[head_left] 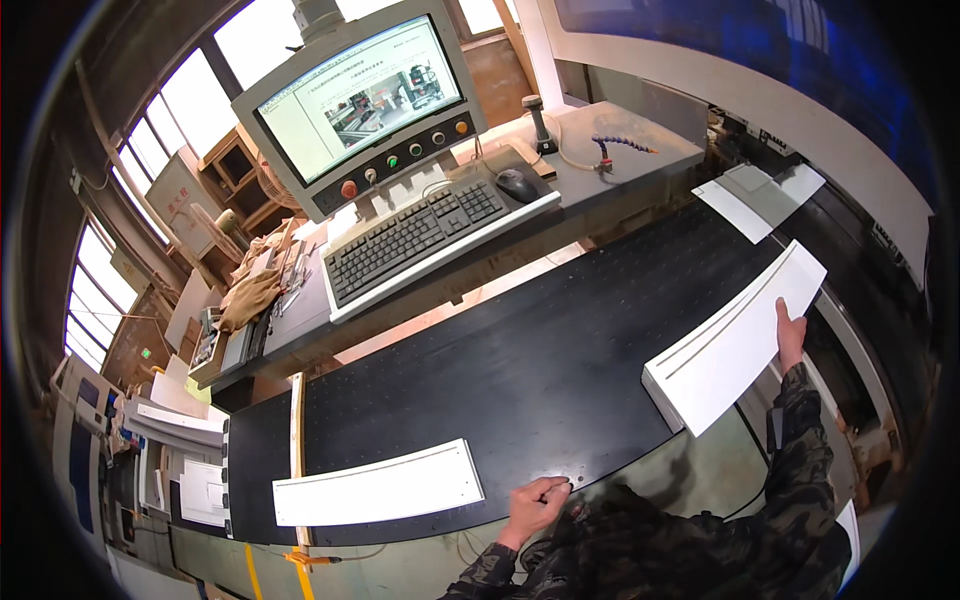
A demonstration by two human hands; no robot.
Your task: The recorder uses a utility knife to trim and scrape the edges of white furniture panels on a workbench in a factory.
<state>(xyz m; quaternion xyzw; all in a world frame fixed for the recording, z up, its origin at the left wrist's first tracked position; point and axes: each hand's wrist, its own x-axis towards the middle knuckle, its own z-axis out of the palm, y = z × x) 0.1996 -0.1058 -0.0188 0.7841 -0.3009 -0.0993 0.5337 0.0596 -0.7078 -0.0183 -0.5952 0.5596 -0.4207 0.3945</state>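
Observation:
At the near edge of the black table (500, 370), my left hand (535, 508) is closed, its fingertips pinched together beside some small marks on the surface. What lies between them, if anything, is too small to make out. My right hand (790, 335) grips the near long edge of a white panel (735, 345), one digit lying on its top face and the other fingers partly hidden. That panel tops a thick stack and has a slot along its far side. Left of my left hand, another white panel (380, 484) with small holes lies flat, apart from both hands.
A monitor (360, 105) with buttons, a keyboard (420, 240), a mouse (516, 185) and a handheld scanner (539, 125) stand on the console beyond the table. White sheets (735, 205) lie at the far right, near a machine hood (800, 100). A wooden strip (298, 430) crosses the table's left end.

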